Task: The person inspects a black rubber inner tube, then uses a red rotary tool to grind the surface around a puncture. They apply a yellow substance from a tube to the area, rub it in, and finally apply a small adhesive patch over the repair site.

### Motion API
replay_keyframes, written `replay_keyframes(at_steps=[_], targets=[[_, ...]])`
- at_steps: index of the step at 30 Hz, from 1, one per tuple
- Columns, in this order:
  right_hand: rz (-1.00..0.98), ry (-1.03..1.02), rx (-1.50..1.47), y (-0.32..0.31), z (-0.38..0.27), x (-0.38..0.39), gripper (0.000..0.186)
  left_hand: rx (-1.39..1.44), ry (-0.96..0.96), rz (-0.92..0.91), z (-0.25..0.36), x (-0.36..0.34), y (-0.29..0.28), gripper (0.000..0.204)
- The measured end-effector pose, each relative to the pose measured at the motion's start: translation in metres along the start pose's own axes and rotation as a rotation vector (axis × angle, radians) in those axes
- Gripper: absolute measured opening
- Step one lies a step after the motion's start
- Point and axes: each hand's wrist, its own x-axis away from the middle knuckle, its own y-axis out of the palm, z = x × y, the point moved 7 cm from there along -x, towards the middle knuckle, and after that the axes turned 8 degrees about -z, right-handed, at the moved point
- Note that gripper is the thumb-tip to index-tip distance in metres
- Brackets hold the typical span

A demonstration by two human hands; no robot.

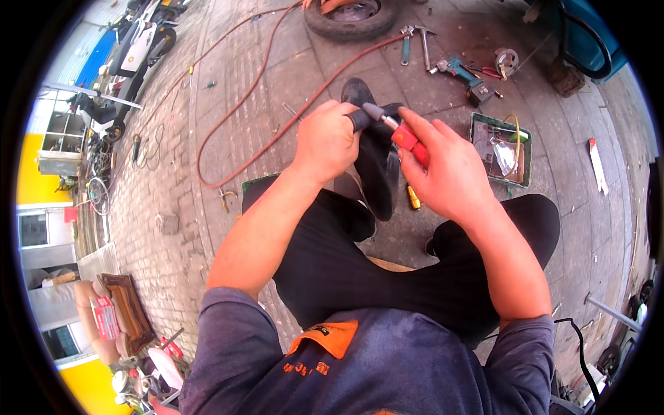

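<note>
My left hand (325,142) grips a black rubber inner tube (377,183), which hangs between my knees. My right hand (446,169) holds a red-bodied tool (408,142) with a silver shaft and a grey tapered tip, which lies against or just over the tube beside my left fingers. A yellow-handled tool (413,197) lies on the paving below my right hand.
Another person's hand (330,4) is at a tire (349,31). A red hose (270,138) loops at left. Wrenches (406,48), a cordless drill (460,76) and a green crate (522,162) lie ahead-right. Scooters (135,52) stand left, a teal machine (588,34) upper right.
</note>
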Motion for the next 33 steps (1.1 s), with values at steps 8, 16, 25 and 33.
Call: replay_keyframes(at_steps=[8,16,25,33], targets=[[-0.051,-0.007,0.023,-0.004,-0.003,0.004,0.051,-0.137,0.1,-0.028,0.006,0.004,0.0,0.028],[-0.049,0.009,0.038,-0.007,0.002,0.007,0.049,-0.146,0.094,-0.025,0.013,0.002,-0.003,0.031],[-0.012,0.018,0.036,-0.003,0.008,0.001,0.05,-0.04,0.016,-0.021,0.008,0.0,0.0,0.027],[0.023,0.001,0.02,0.004,0.006,-0.003,0.054,0.381,-0.248,-0.047,-0.009,0.003,0.007,0.013]])
